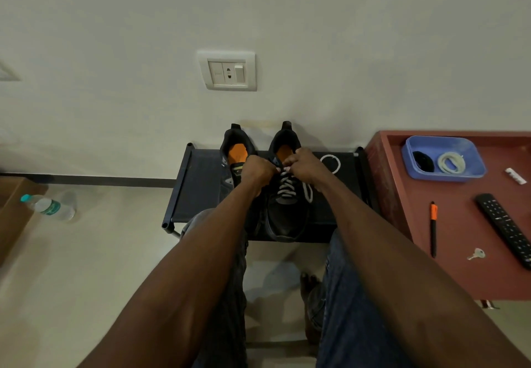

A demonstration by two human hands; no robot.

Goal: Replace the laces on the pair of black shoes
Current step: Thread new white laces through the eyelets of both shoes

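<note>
Both hands [260, 168] [301, 165] pinching white lace [286, 186], black shoe [283, 218] (swoosh logo on its mate [234, 163]) — no readable text

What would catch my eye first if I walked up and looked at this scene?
Most likely the two hands, left hand and right hand, pinching a white lace at the top of a black shoe on a dark bench in the middle. Its mate beside it shows a bright orange insole. At the right, a blue tub on a red table holds more coiled laces.
</note>
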